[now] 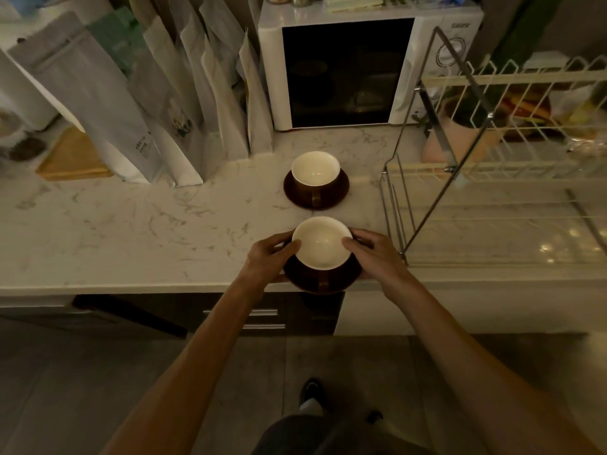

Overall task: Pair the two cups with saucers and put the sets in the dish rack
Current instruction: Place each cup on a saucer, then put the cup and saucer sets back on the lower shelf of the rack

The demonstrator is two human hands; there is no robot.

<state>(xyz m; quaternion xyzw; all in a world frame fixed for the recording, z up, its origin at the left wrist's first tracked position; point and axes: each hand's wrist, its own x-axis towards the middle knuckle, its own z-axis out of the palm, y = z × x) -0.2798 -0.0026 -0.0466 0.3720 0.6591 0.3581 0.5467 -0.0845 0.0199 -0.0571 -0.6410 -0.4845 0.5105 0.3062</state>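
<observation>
Two brown cups with cream insides each sit on a dark brown saucer. The near cup point(322, 244) rests on its saucer point(341, 277) at the counter's front edge, handle toward me. My left hand point(272, 254) grips the set from the left, and my right hand point(371, 254) grips it from the right, thumbs on the cup's rim. The far cup point(315, 170) stands on its saucer point(338, 192) further back, untouched. The wire dish rack point(492, 172) stands to the right, its lower level bare.
A white microwave point(345, 70) stands at the back of the marble counter point(147, 231). Several tall paper bags point(164, 103) lean at the back left beside a wooden board point(72, 159). A pink pot point(456, 136) sits behind the rack.
</observation>
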